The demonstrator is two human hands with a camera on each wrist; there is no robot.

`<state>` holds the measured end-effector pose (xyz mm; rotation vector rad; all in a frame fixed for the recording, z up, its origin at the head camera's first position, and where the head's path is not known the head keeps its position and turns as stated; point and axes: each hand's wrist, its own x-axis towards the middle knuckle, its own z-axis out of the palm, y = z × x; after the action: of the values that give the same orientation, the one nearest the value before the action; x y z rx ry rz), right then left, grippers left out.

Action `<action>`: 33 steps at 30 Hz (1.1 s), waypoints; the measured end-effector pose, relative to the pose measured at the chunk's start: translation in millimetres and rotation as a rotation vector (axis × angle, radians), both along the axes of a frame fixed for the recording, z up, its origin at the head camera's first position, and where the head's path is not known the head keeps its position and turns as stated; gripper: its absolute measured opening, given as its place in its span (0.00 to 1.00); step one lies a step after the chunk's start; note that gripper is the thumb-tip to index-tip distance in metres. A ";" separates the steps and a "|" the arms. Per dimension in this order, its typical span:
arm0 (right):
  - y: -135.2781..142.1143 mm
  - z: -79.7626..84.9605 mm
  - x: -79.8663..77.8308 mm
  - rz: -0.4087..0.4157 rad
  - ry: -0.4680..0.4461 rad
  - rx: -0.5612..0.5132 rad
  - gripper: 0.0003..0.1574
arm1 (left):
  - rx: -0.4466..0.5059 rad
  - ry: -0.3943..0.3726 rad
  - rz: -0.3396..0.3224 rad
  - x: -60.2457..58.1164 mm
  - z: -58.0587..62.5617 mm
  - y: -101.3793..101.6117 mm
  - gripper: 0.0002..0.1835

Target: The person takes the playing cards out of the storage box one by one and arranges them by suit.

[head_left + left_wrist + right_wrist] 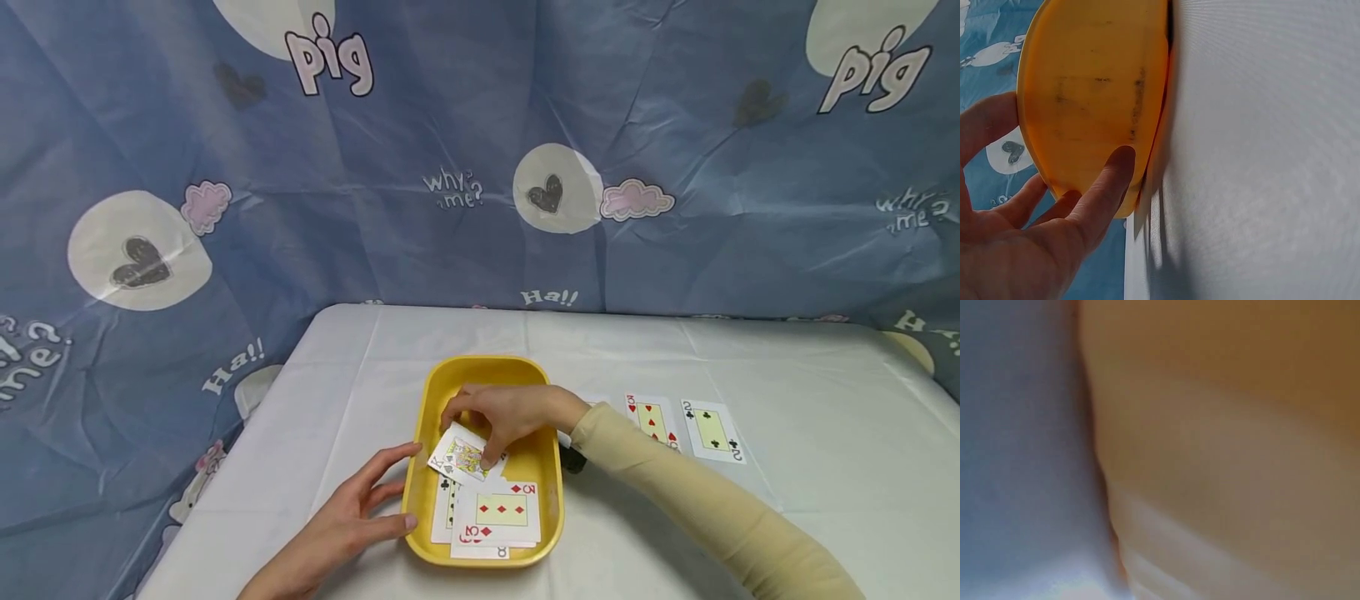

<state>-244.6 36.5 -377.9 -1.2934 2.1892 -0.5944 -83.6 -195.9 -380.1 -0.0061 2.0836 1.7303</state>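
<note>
A yellow plastic tray [557, 508] stands on the white table with several playing cards inside. My right hand [510, 417] reaches into it and holds a king card [465, 455], the thumb on its face and the fingers at its far edge. Below that card lie a three of diamonds [501, 510] and other cards partly covered by it. My left hand [352, 508] rests its fingertips and thumb against the tray's left side. In the left wrist view, the left hand [1041, 231] touches the scuffed outer wall [1097, 94]. Only blurred sleeve and cloth fill the right wrist view.
Right of the tray lie a three of hearts [651, 419] and a two of clubs [712, 430], face up. Another card there is mostly hidden behind the right sleeve [675, 492]. A black object [573, 460] sits beside the tray. Blue printed cloth [450, 100] hangs behind the table.
</note>
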 end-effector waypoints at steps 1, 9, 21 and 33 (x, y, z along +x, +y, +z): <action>0.0 -0.9 -0.6 0.008 -0.010 -0.020 0.36 | -0.004 -0.003 0.003 -0.2 0.0 0.3 0.39; 4.5 -1.3 -1.5 -0.003 -0.017 -0.144 0.24 | 0.000 0.015 -0.002 -0.2 0.2 1.1 0.39; 9.2 1.9 4.3 -0.172 0.040 -0.346 0.21 | -0.016 -0.006 0.015 0.3 -0.8 1.3 0.40; 13.5 0.8 5.3 -0.334 0.115 -0.477 0.21 | -0.039 -0.034 0.025 -0.9 -0.1 2.3 0.40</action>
<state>-239.2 50.0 -377.1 -1.2070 2.4739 -1.2632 -84.5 -193.6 -380.2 -0.0733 2.1012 1.6923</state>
